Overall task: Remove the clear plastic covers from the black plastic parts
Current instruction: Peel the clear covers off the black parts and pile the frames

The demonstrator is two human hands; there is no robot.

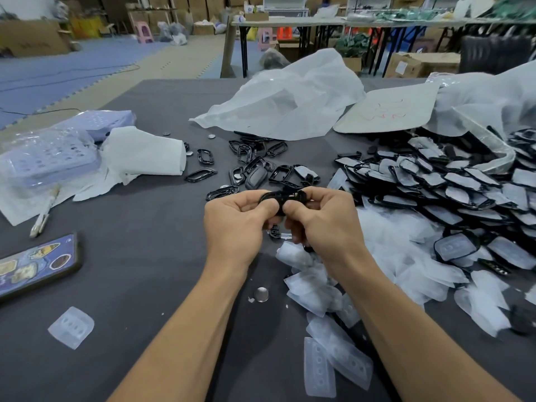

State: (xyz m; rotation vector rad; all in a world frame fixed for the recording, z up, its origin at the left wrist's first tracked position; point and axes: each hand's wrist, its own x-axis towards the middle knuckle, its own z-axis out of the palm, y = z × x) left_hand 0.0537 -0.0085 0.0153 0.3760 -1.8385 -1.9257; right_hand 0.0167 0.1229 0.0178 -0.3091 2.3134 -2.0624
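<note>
Both hands meet over the middle of the dark table and grip one black plastic part (279,197). My left hand (235,224) pinches its left side with thumb and fingers. My right hand (322,221) pinches its right side. Whether a clear cover is on this part is hidden by my fingers. A big heap of black parts with clear covers (452,184) lies to the right. Bare black parts (252,166) are scattered just beyond my hands. Removed clear covers (324,288) are piled under and to the right of my right wrist.
A phone in a stickered case (37,265) lies at the left edge. One loose clear cover (71,327) sits near the front left. White plastic bags (287,100), a purple tray (49,161), white paper (145,153) and a coin cell (261,294) also lie on the table (139,256).
</note>
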